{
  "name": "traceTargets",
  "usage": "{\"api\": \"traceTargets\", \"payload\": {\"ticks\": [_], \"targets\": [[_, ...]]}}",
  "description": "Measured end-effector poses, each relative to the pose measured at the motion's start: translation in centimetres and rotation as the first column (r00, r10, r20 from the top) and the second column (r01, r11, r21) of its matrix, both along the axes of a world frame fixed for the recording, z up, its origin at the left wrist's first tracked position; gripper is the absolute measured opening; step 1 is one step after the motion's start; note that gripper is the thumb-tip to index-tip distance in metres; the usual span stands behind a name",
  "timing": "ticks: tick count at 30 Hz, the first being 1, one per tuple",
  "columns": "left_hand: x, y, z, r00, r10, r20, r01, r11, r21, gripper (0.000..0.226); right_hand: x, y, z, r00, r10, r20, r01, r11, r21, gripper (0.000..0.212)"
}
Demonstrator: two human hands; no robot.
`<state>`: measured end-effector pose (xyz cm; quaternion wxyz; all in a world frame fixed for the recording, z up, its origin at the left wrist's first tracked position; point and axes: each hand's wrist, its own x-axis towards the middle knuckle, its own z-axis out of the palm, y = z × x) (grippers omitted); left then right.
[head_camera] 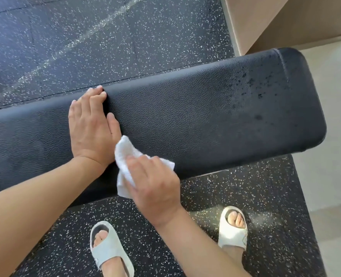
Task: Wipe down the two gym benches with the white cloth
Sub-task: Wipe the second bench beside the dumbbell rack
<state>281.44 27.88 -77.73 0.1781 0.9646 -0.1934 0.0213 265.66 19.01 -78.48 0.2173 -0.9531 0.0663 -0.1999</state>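
Right hand (pixel 155 184) clutches white cloth (pixel 123 154) against bench (pixel 205 116) (left hand (pixel 91 126) flat, seemingly bracing).

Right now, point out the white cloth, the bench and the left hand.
white cloth (pixel 123 150), head view, upper fold.
bench (pixel 195 116), head view, bare top pad.
left hand (pixel 91 126), head view, back of hand.

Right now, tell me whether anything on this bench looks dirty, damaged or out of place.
The bench pad carries a scatter of dark spots near its right end, like droplets or grime, on otherwise even black vinyl. The right hand holds the white cloth at the near edge, well short of them. I see no tears.
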Motion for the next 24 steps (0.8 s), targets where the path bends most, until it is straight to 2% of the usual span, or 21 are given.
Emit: {"api": "traceTargets", "payload": {"ticks": [2, 4, 7, 9, 11, 14, 17, 20, 22, 24], "targets": [[0.0, 0.0, 0.2, 1.000, 0.000, -0.006, 0.000, 1.000, 0.004, 0.048, -0.7, -1.4, 0.0, 0.996, 0.086, -0.013, -0.087, 0.996, -0.029, 0.017], [0.0, 0.0, 0.4, 1.000, -0.002, -0.016, 0.002, 1.000, 0.008, 0.047, -2.0, -4.8, 0.3, 0.995, 0.102, -0.015, -0.103, 0.988, -0.118, 0.021], [-0.1, 0.0, 0.5, 0.999, 0.006, -0.032, -0.006, 1.000, 0.000, 0.046, -4.6, -12.6, 0.3, 0.997, -0.066, -0.031, 0.058, 0.975, -0.213, 0.023], [-0.1, 0.1, 0.5, 0.999, 0.010, -0.041, -0.010, 1.000, -0.007, 0.046, -5.9, -17.4, 0.5, 0.969, -0.225, -0.104, 0.207, 0.965, -0.159, 0.022], [-0.1, 0.2, 0.4, 0.999, 0.009, -0.048, -0.009, 1.000, -0.001, 0.047, -6.2, -18.9, 0.5, 0.929, -0.338, -0.154, 0.326, 0.940, -0.100, 0.023], [0.0, 0.3, 0.5, 0.998, 0.010, -0.060, -0.010, 1.000, -0.006, 0.044, -4.7, -13.9, 0.2, 0.909, -0.391, -0.143, 0.385, 0.920, -0.068, 0.024], [0.0, 0.3, 0.6, 0.998, 0.002, -0.067, -0.003, 1.000, -0.021, 0.042, -1.9, -5.3, -0.2, 0.946, -0.305, -0.109, 0.302, 0.952, -0.043, 0.025], [0.0, 0.4, 0.7, 0.997, 0.005, -0.082, -0.009, 0.999, -0.046, 0.042, 0.4, 1.1, -0.1, 0.956, -0.265, -0.124, 0.273, 0.960, 0.060, 0.026], [0.0, 0.4, 0.8, 0.996, 0.005, -0.094, -0.009, 0.999, -0.046, 0.043, 1.0, 1.9, 0.2, 0.951, -0.273, -0.149, 0.290, 0.951, 0.110, 0.024], [0.0, 0.3, 0.9, 0.994, 0.000, -0.113, -0.005, 0.999, -0.048, 0.043, 0.5, 0.4, 0.6, 0.982, -0.130, -0.134, 0.140, 0.988, 0.069, 0.020]]}}
